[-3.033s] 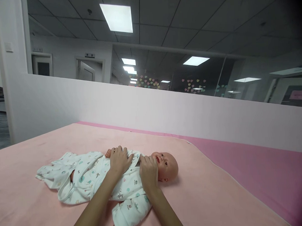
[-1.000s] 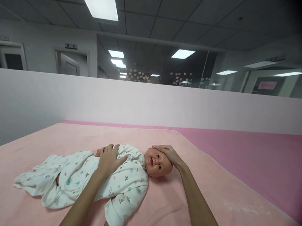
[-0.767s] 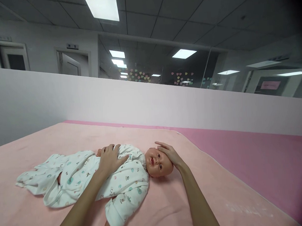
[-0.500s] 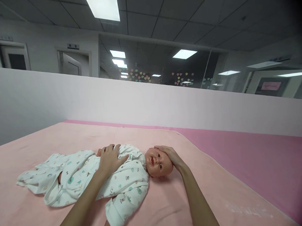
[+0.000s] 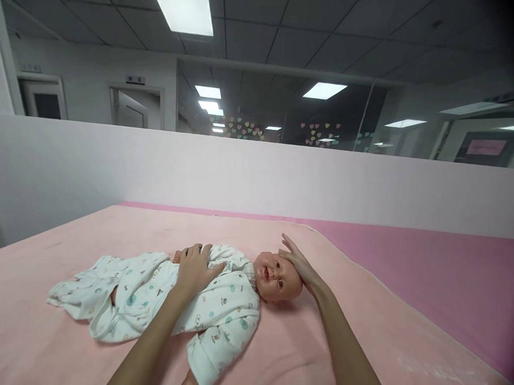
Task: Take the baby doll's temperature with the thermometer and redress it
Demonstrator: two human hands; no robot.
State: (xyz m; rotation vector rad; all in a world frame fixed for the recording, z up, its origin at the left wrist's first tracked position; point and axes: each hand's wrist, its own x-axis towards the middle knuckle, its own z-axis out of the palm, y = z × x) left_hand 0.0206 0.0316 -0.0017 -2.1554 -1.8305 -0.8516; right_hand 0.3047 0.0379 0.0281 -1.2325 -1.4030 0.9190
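Observation:
A baby doll (image 5: 227, 299) lies on its back, dressed in a white outfit with small printed figures. Its bare head (image 5: 278, 278) points right and its legs stretch to the left. My left hand (image 5: 198, 270) rests with spread fingers on the doll's chest and belly. At the top of the doll's head is my right hand (image 5: 299, 263), its fingers apart; some touch the forehead while others are lifted off. One doll hand shows beyond my left hand, the other near the bottom edge.
A peach-coloured blanket (image 5: 114, 233) lies under the doll, over a pink surface (image 5: 435, 275) that shows on the right and at the back. A white low wall (image 5: 260, 175) runs behind, with glass (image 5: 274, 112) bearing heart stickers and doors beyond.
My right hand's fingers have lifted and spread away from the doll's head. My left hand stays on its chest. The whole view has shifted slightly.

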